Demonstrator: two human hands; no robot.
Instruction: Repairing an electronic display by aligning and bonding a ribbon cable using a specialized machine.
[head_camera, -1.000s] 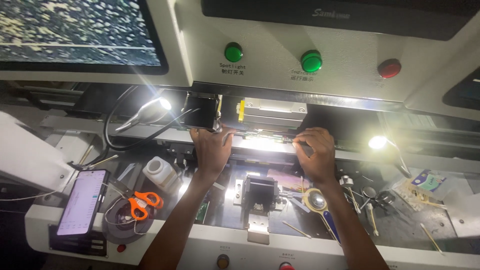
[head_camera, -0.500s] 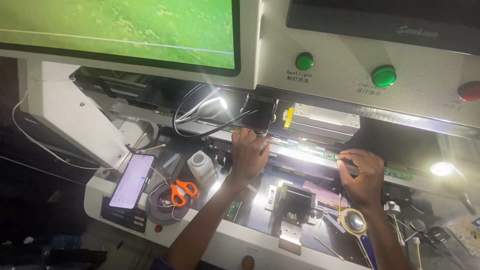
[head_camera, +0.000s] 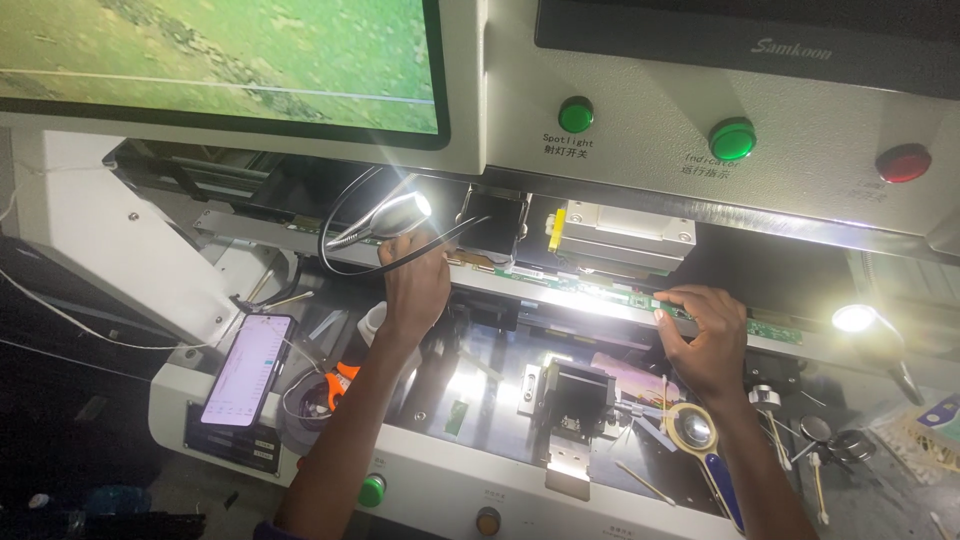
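Screens and labels about the machine

A large monitor (head_camera: 220, 60) with a mottled green picture stands up and left of the left hand's fingers (head_camera: 425, 262). A smartphone (head_camera: 247, 368), lit pale pink-white, leans low to their left. A dark display panel (head_camera: 750, 40) sits high above the right hand's fingers (head_camera: 680, 300); a printed paper sheet (head_camera: 915, 430) lies far lower right.

The left hand (head_camera: 415, 285) covers its own fingertips and part of the long green strip (head_camera: 600, 292), whose right stretch washes out in lamp glare. The orange scissors (head_camera: 338, 382) hide behind the forearm. The magnifier's blue handle (head_camera: 728, 490) and both elbows run off the near edge.
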